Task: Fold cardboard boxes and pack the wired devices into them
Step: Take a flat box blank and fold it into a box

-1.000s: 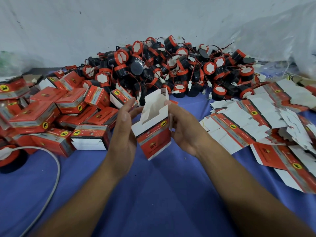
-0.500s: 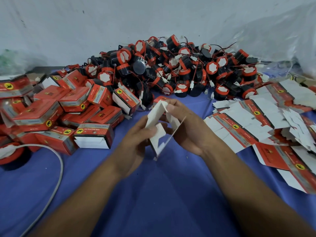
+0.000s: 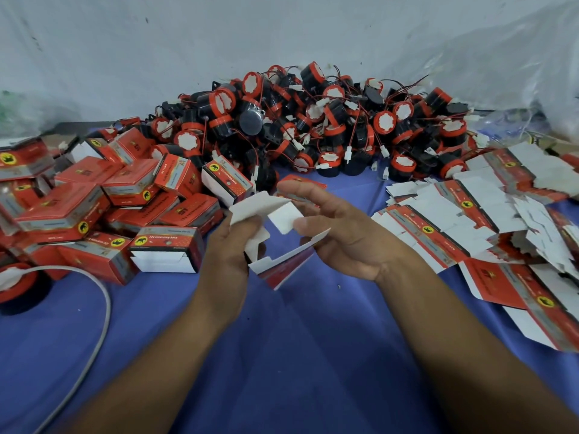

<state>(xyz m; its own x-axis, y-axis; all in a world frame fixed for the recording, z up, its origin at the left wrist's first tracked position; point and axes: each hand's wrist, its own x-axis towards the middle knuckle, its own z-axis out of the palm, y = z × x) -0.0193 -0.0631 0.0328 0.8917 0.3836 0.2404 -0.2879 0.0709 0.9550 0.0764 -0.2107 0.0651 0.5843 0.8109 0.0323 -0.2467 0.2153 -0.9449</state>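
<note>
One half-folded carton (image 3: 283, 265) hangs above the bench (image 3: 282, 355) just before the device pile (image 3: 329, 126), left hand (image 3: 230, 249) pinching its flap, right hand (image 3: 344, 239) loose-fingered against it; such slack support could let flaps spring open.

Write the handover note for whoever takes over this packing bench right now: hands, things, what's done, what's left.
Left hand grips the half-folded box by its white flaps. Right hand has loose fingers, with the thumb against a flap.
Wired devices are heaped at the back. Flat blanks lie on the right. Folded boxes are piled on the left, contents not visible.
Done: many boxes folded.
Left: finish this box, put a device in, close it, then work through the heap.
</note>
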